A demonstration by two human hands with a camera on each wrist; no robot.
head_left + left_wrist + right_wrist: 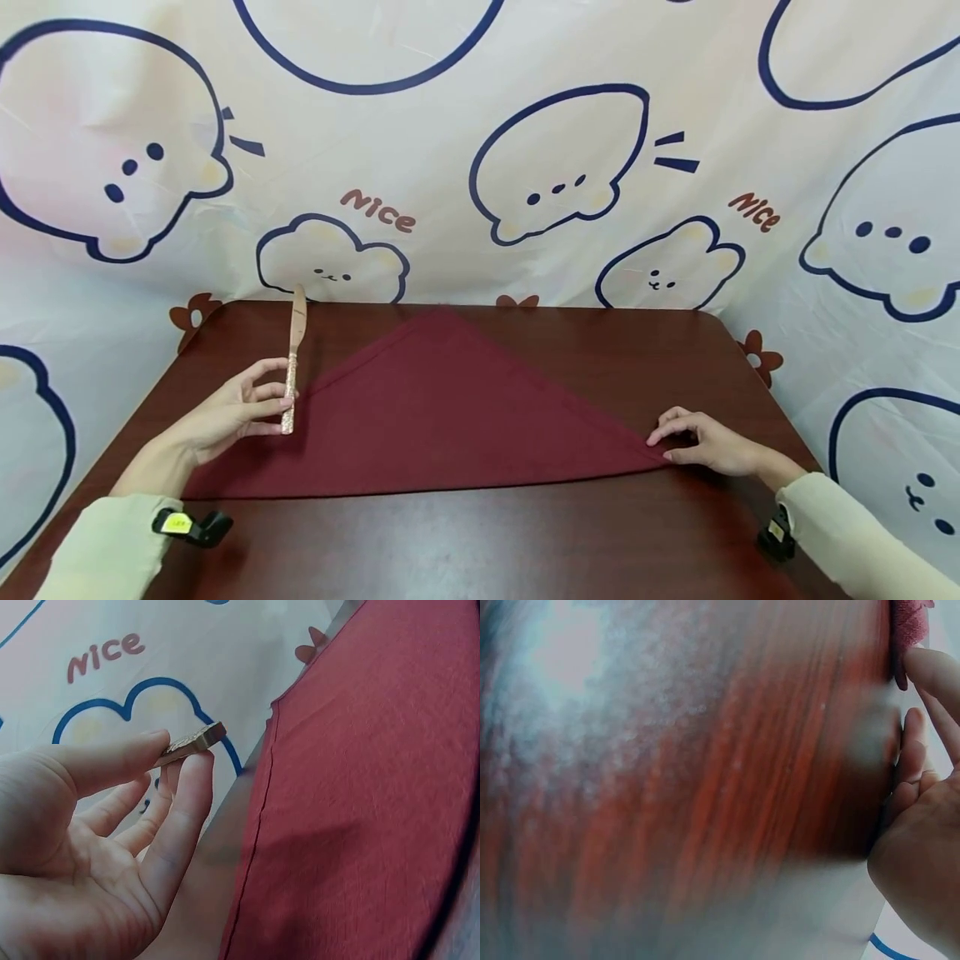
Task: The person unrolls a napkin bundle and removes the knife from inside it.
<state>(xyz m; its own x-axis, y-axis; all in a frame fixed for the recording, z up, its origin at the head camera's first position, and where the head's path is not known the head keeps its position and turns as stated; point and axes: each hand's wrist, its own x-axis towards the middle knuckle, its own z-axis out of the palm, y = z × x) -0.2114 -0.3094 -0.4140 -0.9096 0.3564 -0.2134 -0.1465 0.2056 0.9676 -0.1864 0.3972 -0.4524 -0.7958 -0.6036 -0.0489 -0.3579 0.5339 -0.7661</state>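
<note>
A dark red cloth napkin (450,408) lies on the table as a triangle, its peak at the far edge and its long side towards me. My left hand (243,404) pinches the patterned handle of a rose-gold table knife (297,329) between thumb and fingers, blade pointing up, over the napkin's left part. In the left wrist view, the handle's end (214,735) shows between the thumb and a finger. At the napkin's right corner, my right hand (705,442) pinches the cloth; the right wrist view catches only a bit of that corner (910,630) by the fingers.
The glossy brown wooden table (480,542) has rounded far corners. Behind it and at both sides hangs a pale printed curtain (442,167) with blue-outlined cartoon shapes. Each wrist carries a small black camera, the left one (193,527) below the cuff.
</note>
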